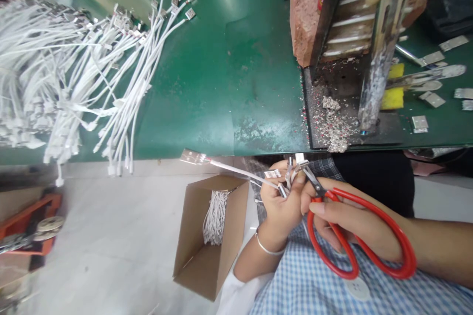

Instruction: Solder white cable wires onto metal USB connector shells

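Note:
My left hand is closed on a few short white cables with metal connector ends, held below the green bench edge. One cable sticks out to the left, ending in a USB plug. My right hand grips red-handled scissors, fingers through the loops. The scissor blades point at the cable ends pinched in my left hand. A thin bracelet sits on my left wrist.
A big pile of white cables lies on the green bench at the left. A cardboard box with more cables stands on the floor. A brick, a metal stand with solder debris and small metal shells are at the right.

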Motion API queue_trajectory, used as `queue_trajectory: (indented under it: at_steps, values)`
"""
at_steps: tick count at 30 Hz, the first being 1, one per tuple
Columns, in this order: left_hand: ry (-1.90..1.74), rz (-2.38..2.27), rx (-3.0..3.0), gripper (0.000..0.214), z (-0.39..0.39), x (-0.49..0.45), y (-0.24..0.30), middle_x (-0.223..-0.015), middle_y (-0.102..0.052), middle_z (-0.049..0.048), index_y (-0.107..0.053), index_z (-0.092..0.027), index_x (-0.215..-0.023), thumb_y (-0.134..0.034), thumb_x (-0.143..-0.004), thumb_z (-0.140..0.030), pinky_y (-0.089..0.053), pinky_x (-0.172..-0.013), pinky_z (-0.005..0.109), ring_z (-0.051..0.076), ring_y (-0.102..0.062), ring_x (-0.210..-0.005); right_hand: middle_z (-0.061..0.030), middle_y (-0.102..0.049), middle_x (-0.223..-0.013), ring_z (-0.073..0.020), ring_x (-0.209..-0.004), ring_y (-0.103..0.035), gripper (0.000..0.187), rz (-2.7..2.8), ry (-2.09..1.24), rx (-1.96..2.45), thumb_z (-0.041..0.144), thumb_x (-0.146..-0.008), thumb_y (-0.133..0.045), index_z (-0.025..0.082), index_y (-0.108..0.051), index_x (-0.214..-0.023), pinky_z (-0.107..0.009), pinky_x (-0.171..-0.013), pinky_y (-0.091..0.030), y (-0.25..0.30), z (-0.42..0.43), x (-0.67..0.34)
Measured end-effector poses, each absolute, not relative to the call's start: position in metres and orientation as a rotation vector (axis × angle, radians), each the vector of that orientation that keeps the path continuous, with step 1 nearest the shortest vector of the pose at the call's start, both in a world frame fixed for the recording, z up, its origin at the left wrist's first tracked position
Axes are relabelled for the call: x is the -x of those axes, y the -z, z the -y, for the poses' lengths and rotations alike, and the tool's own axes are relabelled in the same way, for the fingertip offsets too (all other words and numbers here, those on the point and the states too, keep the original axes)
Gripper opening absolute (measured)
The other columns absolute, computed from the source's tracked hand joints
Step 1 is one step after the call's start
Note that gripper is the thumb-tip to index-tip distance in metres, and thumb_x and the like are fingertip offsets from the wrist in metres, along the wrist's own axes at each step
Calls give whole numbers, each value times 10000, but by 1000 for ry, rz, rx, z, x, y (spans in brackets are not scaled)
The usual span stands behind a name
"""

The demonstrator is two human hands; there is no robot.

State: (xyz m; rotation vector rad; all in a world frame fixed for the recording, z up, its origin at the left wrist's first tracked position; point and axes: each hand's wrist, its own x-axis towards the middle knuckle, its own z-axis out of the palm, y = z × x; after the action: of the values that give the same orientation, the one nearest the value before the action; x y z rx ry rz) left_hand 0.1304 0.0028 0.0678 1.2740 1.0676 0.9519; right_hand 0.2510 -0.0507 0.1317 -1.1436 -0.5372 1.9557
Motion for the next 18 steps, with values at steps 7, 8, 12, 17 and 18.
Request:
queue_trajectory:
  at_steps: [7,8,12,17,18]
  values:
    - [-965,-1052,-1201,120,-2,-131,-70,-915,-747,76,-716,-170,-774,-747,-824,-274,-593,-777,320,196,-723,-836,59,-499,-445,-64,-408,-399,245,528,-1900,1126,406,-934,-481,190,-470,-820,-187,-426,-306,-131,53,-248]
    - [-968,-1051,-1181,109,-2,-131,-70,-911,-749,74,-708,-169,-773,-759,-809,-258,-593,-766,315,195,-725,-828,59,-498,-447,-65,-410,-398,248,533,-1893,1128,410,-935,-483,190,-474,-821,-187,-422,-302,-131,53,-248]
    - [-960,-1072,-1155,112,-2,-133,-73,-897,-755,68,-684,-169,-761,-787,-764,-211,-596,-747,309,193,-729,-807,50,-508,-462,-65,-414,-394,252,541,-1866,1141,403,-943,-477,187,-480,-814,-182,-396,-274,-132,52,-248]
    - [-951,-1086,-1179,137,-3,-133,-74,-888,-759,77,-671,-173,-730,-787,-760,-240,-606,-758,332,214,-735,-821,53,-515,-476,-53,-398,-383,252,517,-1875,1152,410,-936,-490,187,-481,-820,-172,-385,-265,-131,52,-246]
    - [-952,-1082,-1189,134,-3,-133,-74,-887,-761,77,-669,-175,-728,-781,-766,-240,-606,-767,337,215,-736,-824,55,-516,-480,-51,-394,-378,256,508,-1878,1156,417,-934,-496,188,-477,-820,-172,-387,-271,-131,52,-246]
